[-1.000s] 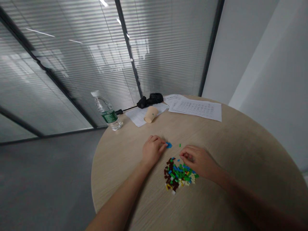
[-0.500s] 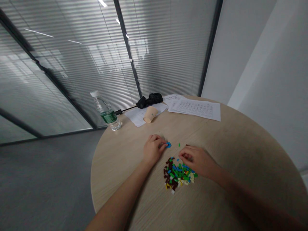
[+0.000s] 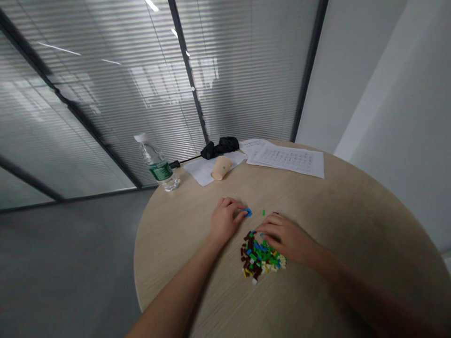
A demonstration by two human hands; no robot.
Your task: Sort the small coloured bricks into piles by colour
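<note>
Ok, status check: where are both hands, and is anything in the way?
Left hand at the small blue bricks, fingertips beside them. Right hand curled over the edge of the mixed brick pile. Water bottle and paper cup beyond both hands.

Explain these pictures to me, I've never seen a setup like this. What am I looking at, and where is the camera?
There's no machine here. These are a person's own two bare hands, filmed by one camera worn on their head, looking forward and down. On a round table lies a pile of small coloured bricks. The left hand has its fingers beside a blue brick, and the right hand sits over the edge of the pile. I can't tell whether either hand is holding a piece. Further along the table are a water bottle, a paper cup and papers.
</note>
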